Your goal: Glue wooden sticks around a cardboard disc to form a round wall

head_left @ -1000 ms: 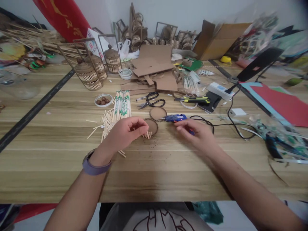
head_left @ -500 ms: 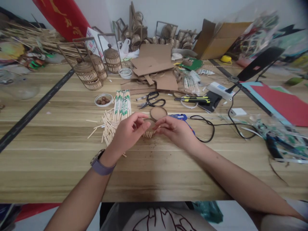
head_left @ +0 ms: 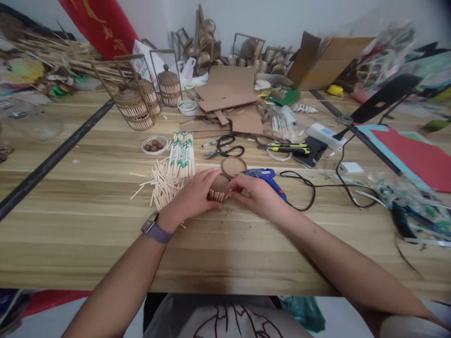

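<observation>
Wood-grained tabletop point(head_left: 105, 244) stretches across my feed to a pale wall point(head_left: 155, 21), with cardboard sheets point(head_left: 229, 87) heaped at the back and small lidded baskets point(head_left: 133, 105) standing toward the left. From my remote seat I find the round base point(head_left: 219, 182) mid-table, between the two hands, a row of short upright sticks point(head_left: 216, 195) along its near edge.

I have the left hand point(head_left: 192, 195) curved about the left side of the base, thumb and fingers well apart, the thumb close by the stick row; whether it grips the rim, I cannot tell. At the right edge I see the right hand point(head_left: 255, 195), thumb and forefinger drawn nearly together by the end of the row (any stub between the tips is too small for me to make out).

Just behind the base lies a second disc point(head_left: 234, 166). Next to it, a blue glue gun point(head_left: 267, 176) rests with its nozzle toward that disc. Loose sticks point(head_left: 164, 185) are strewn beside the left hand, near a wrapped bundle point(head_left: 182, 152). Farther back I spot black-handled scissors point(head_left: 219, 149) and, leftward, a white bowl point(head_left: 166, 145) of brown balls point(head_left: 154, 147).
</observation>
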`<move>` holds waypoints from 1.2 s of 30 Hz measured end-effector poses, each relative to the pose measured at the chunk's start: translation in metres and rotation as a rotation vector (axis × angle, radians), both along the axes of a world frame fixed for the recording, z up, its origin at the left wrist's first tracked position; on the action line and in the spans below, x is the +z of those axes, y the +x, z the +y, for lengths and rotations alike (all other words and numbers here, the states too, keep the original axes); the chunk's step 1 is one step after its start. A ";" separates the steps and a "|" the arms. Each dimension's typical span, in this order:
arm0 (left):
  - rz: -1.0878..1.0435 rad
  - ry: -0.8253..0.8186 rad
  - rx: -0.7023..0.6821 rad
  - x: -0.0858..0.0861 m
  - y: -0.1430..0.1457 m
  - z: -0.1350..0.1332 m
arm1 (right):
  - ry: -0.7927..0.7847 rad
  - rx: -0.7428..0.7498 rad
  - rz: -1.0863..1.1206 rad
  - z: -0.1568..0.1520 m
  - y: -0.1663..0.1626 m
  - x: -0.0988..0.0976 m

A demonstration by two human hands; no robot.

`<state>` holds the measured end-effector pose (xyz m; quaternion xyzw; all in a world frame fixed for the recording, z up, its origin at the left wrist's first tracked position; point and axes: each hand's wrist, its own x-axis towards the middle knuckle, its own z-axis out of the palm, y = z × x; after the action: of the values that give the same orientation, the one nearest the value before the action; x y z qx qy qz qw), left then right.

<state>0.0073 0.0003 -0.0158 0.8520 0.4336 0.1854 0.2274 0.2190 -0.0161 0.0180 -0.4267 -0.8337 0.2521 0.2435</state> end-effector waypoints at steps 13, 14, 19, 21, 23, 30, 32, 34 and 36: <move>-0.018 0.024 0.006 -0.002 0.002 0.000 | 0.056 0.036 -0.076 -0.004 -0.006 -0.007; -0.015 0.025 0.003 -0.003 0.002 0.000 | 0.058 0.037 -0.079 -0.005 -0.006 -0.007; -0.019 0.020 -0.003 -0.003 0.002 0.001 | 0.080 0.058 -0.068 -0.005 -0.008 -0.007; -0.027 0.020 -0.003 -0.003 0.002 0.000 | 0.088 0.065 -0.070 -0.004 -0.008 -0.008; -0.031 0.016 -0.003 -0.003 0.002 0.000 | 0.101 0.068 -0.082 -0.004 -0.008 -0.010; -0.053 0.009 0.000 -0.004 0.002 0.001 | 0.127 0.081 -0.117 -0.005 -0.007 -0.015; -0.047 0.012 0.000 -0.003 0.002 0.001 | 0.154 0.092 -0.119 -0.005 -0.007 -0.016; -0.037 0.016 0.003 -0.002 0.002 0.001 | 0.198 0.108 -0.108 -0.006 -0.006 -0.017; -0.030 0.017 0.007 -0.001 0.003 0.000 | 0.241 0.125 -0.093 -0.006 -0.006 -0.018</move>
<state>0.0100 0.0008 -0.0170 0.8494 0.4316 0.2029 0.2260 0.2127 -0.0217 0.0002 -0.3527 -0.8934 0.1446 0.2379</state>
